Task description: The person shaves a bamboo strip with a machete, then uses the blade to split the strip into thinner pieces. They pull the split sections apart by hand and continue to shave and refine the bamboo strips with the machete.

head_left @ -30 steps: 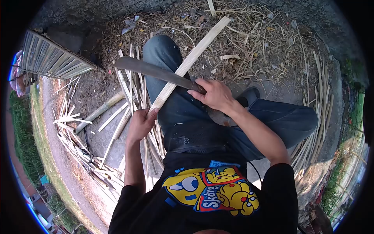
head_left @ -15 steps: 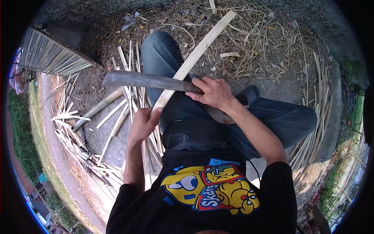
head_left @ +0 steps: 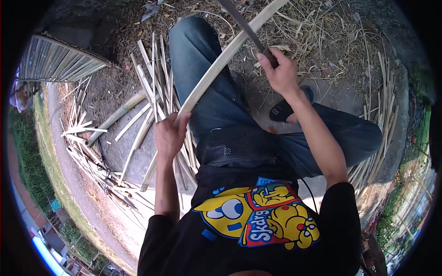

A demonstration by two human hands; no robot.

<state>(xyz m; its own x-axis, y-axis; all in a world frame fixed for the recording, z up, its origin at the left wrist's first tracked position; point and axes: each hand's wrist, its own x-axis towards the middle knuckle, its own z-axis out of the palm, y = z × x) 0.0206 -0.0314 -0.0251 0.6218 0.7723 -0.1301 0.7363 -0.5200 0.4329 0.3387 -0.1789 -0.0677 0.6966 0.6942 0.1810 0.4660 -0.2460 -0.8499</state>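
Observation:
A long pale bamboo strip [head_left: 214, 71] runs up and to the right, bowed a little along its length. Its near end is gripped by my left hand [head_left: 171, 134], thumb on top. My right hand [head_left: 280, 73] is wrapped round the dark handle of a machete [head_left: 243, 25]. The blade crosses over the strip toward its far part, and the blade's tip is cut off by the top of the view. Beneath the strip lies my bent leg [head_left: 195, 50] in dark jeans.
Cut bamboo strips [head_left: 149, 87] lie at my left, with a thicker bamboo pole [head_left: 117, 115] among them. More strips [head_left: 382, 106] are heaped at the right. Thin shavings [head_left: 317, 41] cover the ground ahead. A slatted bamboo panel [head_left: 64, 60] stands at the upper left.
My right hand and the machete have moved forward and right along the strip, the blade swinging from sideways to pointing up. The strip bows more. My left hand keeps its hold.

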